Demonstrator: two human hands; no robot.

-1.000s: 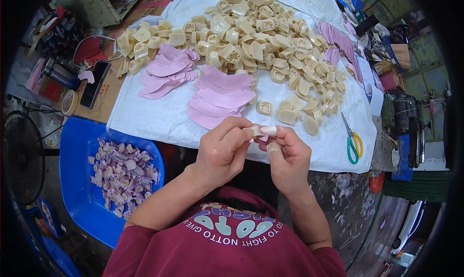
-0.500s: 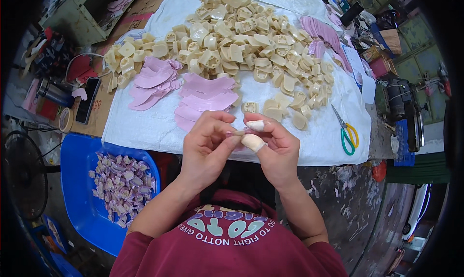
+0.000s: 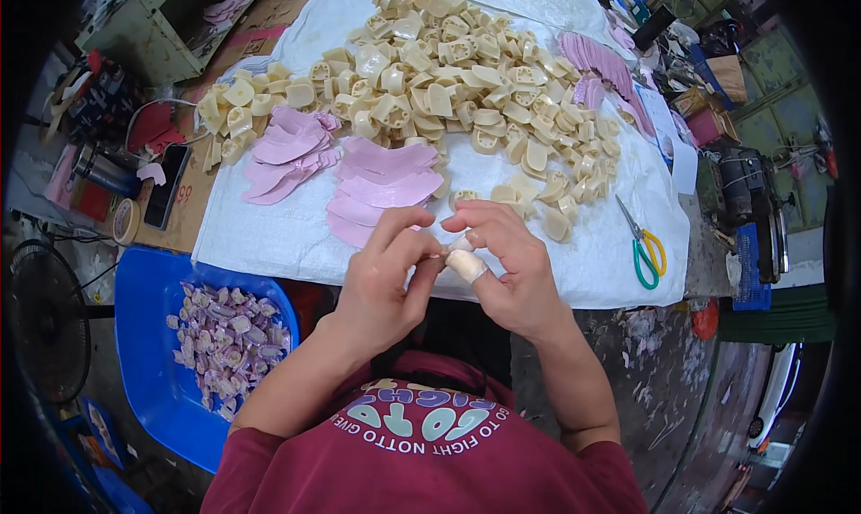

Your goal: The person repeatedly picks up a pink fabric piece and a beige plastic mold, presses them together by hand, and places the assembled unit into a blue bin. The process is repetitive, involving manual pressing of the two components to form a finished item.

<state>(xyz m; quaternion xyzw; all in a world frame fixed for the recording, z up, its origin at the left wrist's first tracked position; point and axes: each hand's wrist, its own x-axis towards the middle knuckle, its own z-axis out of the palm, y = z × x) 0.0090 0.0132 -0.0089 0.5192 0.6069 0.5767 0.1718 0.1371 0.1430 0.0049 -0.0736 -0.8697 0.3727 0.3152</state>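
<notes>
My left hand (image 3: 387, 276) and my right hand (image 3: 513, 267) meet over the table's near edge. Their thumbs and forefingers pinch a small pink-covered piece, now almost wholly hidden by the fingers. White and tan wraps cover my right thumb and forefinger tip. Just beyond my left hand lies a fanned stack of shiny pink strips (image 3: 386, 191), with a second pile of pink strips (image 3: 285, 151) to its left. A large heap of cream plastic blocks (image 3: 439, 74), shaped like small shoe heels with hollows in some, spreads across the white cloth (image 3: 260, 249).
At lower left, a blue basin (image 3: 143, 370) holds many purple-covered pieces (image 3: 229, 339). Scissors (image 3: 641, 245) with green and yellow handles lie right on the cloth. A phone (image 3: 167, 187), a tape roll (image 3: 126, 222) and a flask (image 3: 106, 171) are at left; more pink strips (image 3: 603, 61) are far right.
My fingers have shifted around the small piece, and the right forefinger has bent inward. The piece, partly visible before, is now nearly covered. The view has moved only slightly.
</notes>
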